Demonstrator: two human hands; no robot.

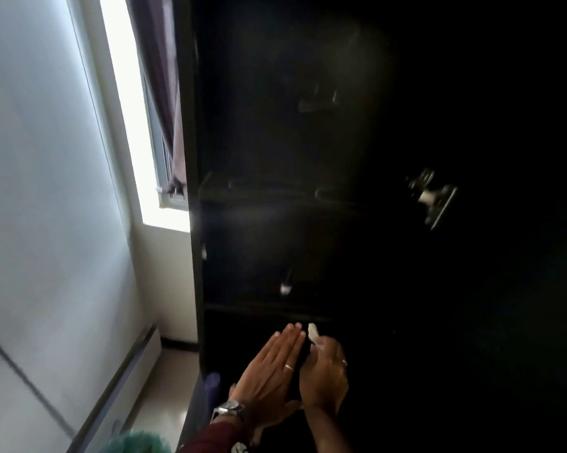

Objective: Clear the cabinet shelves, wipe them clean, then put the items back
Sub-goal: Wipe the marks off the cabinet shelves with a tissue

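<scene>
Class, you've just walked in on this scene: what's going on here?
A person faces a dark cabinet beside a bright window, both hands reaching toward a low shelf. The left hand, with a wristwatch, is flat, fingers straight, holding nothing. The right hand pinches a small white piece, perhaps a wipe; it is too blurred to tell. The shelves are too dark to show their contents.

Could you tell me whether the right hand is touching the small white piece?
Touching. The head view shows the right hand gripping the small white piece, which pokes out past its fingers.
</scene>
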